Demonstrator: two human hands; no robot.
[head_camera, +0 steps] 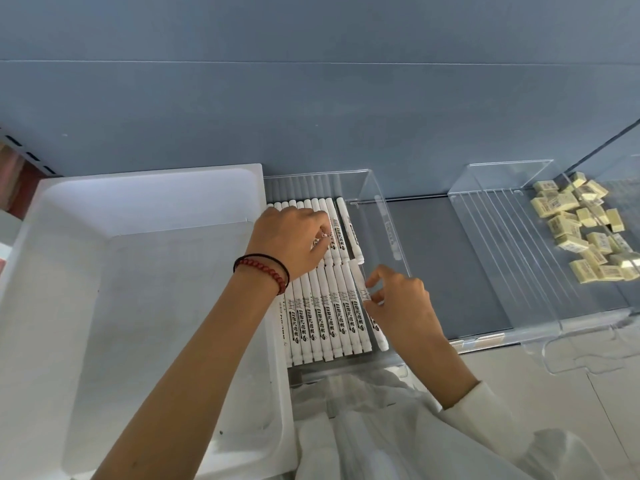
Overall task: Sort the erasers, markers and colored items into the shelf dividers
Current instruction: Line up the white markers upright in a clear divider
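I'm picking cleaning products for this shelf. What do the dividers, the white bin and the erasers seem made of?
Dividers: clear, glossy plastic, likely acrylic; the shelf shows through and edges catch light. White bin: smooth, semi-matte moulded plastic, judging by rounded corners. Erasers: pale yellow matte blocks, probably rubber or vinyl, with printed labels.

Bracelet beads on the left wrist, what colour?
The beads are dark red, beside a black band; head view.
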